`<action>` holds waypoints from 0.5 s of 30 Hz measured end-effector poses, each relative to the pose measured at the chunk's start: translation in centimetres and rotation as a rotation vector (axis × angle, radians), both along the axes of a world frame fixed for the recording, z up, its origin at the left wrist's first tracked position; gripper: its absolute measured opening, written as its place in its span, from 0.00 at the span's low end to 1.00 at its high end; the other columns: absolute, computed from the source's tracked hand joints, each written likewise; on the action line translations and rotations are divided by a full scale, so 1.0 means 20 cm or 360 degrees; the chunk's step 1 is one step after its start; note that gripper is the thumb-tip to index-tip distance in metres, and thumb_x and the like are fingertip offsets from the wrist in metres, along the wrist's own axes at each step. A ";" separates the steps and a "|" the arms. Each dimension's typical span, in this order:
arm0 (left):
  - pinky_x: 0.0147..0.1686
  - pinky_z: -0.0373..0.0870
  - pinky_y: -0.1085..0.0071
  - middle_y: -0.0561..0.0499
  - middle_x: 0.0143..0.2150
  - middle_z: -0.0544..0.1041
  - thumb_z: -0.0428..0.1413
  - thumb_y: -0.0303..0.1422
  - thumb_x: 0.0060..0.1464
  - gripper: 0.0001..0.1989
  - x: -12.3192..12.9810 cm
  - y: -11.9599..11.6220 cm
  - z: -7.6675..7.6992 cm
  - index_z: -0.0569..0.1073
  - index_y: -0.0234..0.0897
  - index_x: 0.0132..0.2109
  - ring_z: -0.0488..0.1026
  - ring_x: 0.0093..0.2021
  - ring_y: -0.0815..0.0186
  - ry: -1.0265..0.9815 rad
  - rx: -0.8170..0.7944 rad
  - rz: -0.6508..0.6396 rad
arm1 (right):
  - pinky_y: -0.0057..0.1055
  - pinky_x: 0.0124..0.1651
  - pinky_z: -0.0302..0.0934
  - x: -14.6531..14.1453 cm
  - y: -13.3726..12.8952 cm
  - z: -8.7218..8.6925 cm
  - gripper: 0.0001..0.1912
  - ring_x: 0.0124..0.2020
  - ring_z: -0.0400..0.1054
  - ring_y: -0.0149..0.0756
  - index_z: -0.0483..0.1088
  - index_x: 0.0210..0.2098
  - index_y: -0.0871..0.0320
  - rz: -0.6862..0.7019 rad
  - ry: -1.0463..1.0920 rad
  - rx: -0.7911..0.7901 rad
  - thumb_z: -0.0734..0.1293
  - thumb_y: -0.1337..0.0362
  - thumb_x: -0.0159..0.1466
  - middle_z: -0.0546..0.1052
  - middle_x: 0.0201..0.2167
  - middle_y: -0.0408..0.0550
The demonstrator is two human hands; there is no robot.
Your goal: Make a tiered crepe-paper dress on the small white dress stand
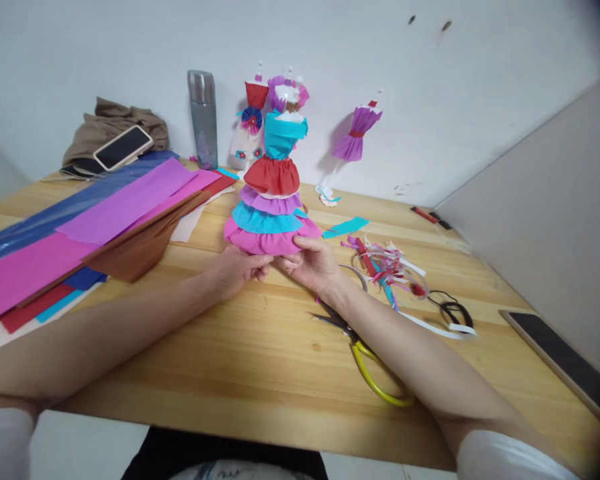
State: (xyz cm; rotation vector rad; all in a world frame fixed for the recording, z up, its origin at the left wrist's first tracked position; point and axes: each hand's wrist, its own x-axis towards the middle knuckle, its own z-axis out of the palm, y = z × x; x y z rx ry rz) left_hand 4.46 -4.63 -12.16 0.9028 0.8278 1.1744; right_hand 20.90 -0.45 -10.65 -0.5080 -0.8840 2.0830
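A small tiered crepe-paper dress [271, 177] stands upright in front of me, with a turquoise top, a red ruffle and purple, turquoise and pink layers below. My left hand [239, 270] pinches the pink hem at its lower left. On the right side of the same hem, my right hand [314, 263] grips with the thumb on top and the fingers underneath. Whatever supports the dress inside is hidden. Partly beneath my right forearm lie scissors [363, 357] with yellow handles, blades pointing left.
Crepe-paper sheets [125, 200] spread across the left, near a phone [123, 148], brown cloth [115, 123] and a flask [203, 120]. More little dresses, including a purple one [356, 133], stand by the wall. Paper scraps [383, 260], a black cord [457, 312] and a dark tablet-like device [555, 353] lie right.
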 end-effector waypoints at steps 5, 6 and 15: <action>0.23 0.66 0.75 0.49 0.25 0.76 0.68 0.27 0.43 0.10 0.00 0.01 0.00 0.76 0.30 0.34 0.71 0.24 0.70 -0.0003 -0.0049 0.0021 | 0.25 0.22 0.52 0.01 0.00 0.01 0.10 0.17 0.46 0.28 0.58 0.21 0.55 0.0030 -0.0018 0.0026 0.65 0.68 0.55 0.56 0.14 0.37; 0.24 0.67 0.75 0.49 0.25 0.76 0.67 0.26 0.44 0.10 0.00 0.00 0.00 0.76 0.29 0.35 0.72 0.25 0.70 0.0014 -0.0059 0.0045 | 0.25 0.22 0.52 0.01 0.00 0.01 0.09 0.18 0.47 0.28 0.59 0.21 0.55 0.0030 -0.0024 0.0051 0.65 0.67 0.54 0.57 0.14 0.38; 0.29 0.72 0.72 0.47 0.35 0.79 0.65 0.25 0.52 0.10 0.01 0.06 -0.04 0.77 0.31 0.42 0.74 0.31 0.67 0.0469 -0.0039 0.0382 | 0.26 0.25 0.50 -0.01 -0.02 0.01 0.07 0.19 0.53 0.26 0.64 0.23 0.57 0.0167 -0.0118 0.0269 0.68 0.65 0.51 0.60 0.15 0.37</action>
